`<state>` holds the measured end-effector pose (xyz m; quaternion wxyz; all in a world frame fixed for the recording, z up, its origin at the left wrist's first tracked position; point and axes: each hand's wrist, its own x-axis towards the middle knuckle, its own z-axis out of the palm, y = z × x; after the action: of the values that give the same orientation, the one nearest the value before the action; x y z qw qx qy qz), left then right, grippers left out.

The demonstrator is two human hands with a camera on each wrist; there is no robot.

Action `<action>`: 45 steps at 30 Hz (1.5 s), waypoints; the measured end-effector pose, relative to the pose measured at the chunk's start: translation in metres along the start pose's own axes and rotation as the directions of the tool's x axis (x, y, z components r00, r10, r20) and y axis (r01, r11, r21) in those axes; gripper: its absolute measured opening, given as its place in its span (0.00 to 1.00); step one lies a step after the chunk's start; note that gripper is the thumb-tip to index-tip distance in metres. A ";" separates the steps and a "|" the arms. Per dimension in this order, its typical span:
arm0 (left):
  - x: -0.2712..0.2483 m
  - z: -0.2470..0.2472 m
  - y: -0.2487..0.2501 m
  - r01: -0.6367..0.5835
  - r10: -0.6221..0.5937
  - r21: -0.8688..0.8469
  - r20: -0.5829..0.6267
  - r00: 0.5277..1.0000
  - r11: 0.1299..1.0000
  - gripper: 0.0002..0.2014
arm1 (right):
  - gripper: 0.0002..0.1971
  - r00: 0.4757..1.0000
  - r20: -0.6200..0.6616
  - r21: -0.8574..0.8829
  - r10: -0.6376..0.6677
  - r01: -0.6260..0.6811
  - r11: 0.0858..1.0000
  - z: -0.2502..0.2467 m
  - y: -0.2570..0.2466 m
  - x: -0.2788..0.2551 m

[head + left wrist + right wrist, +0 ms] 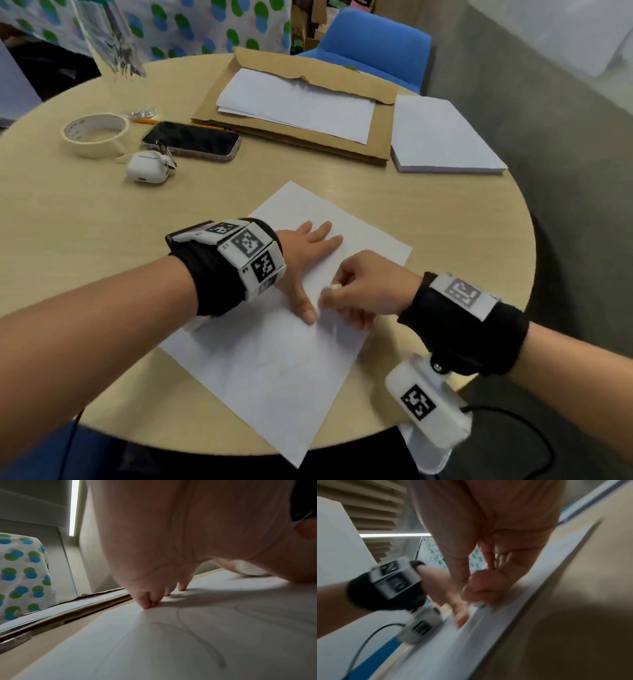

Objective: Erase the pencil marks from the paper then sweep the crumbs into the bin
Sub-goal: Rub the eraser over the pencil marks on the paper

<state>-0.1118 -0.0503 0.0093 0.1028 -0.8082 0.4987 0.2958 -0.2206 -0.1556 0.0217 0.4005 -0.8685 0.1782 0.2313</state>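
Paper (274, 359) lies at the desk's (85, 222) near edge, pinned by the flat, spread left hand (308, 260). The right hand (363, 291) pinches an eraser (330, 289) against the sheet, so erasing seems underway; pencil marks (197, 635) remain, calling for further rubbing before any sweeping.

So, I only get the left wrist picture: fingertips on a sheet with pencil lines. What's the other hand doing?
Observer: The right hand pinches a white eraser against the paper, beside the left thumb.
Operator: Is the left hand gripping the sheet?
Observer: No, the left hand has straight, spread fingers, pressing it onto a round table.
Operator: Anything else there?
Observer: A tape roll and a phone lie beyond the sheet.
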 end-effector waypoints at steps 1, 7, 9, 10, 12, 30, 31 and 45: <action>0.000 0.000 0.000 -0.002 0.002 0.019 0.008 1.000 1.000 0.65 | 0.11 1.000 -0.021 -0.040 0.016 -0.017 0.999 -0.003 0.000 0.002; 0.000 0.002 0.000 -0.015 0.016 0.040 -0.004 1.000 0.999 0.66 | 0.10 0.960 -0.279 -0.081 0.021 -0.045 0.996 -0.022 -0.004 0.007; 0.002 0.002 0.000 -0.019 0.019 0.038 -0.009 1.000 0.999 0.66 | 0.11 0.978 -0.206 -0.111 -0.038 0.015 0.994 -0.001 -0.009 0.002; 0.003 0.002 0.000 -0.020 0.021 0.043 -0.008 1.000 0.999 0.67 | 0.12 0.985 -0.163 -0.117 -0.054 0.036 0.993 0.008 -0.011 -0.001; 0.003 0.002 0.000 -0.020 0.020 0.057 0.002 1.000 0.998 0.67 | 0.12 0.989 -0.132 -0.143 -0.065 0.046 0.989 0.011 -0.010 -0.002; 0.003 0.004 0.000 -0.016 0.016 0.059 0.001 1.000 0.998 0.69 | 0.15 0.989 -0.141 -0.103 -0.054 0.040 0.994 0.007 -0.011 0.010; 0.004 0.004 0.000 -0.014 0.014 0.064 -0.004 1.000 0.998 0.69 | 0.17 0.993 -0.113 -0.078 -0.044 0.035 0.996 0.011 -0.012 0.009; 0.001 0.005 0.002 -0.007 0.008 0.064 -0.012 1.000 0.998 0.68 | 0.18 0.989 -0.145 -0.127 -0.009 -0.010 0.992 0.005 -0.010 0.010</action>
<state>-0.1152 -0.0499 0.0051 0.1243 -0.8046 0.5114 0.2751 -0.2090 -0.1463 0.0198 0.3299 -0.9069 0.1920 0.1784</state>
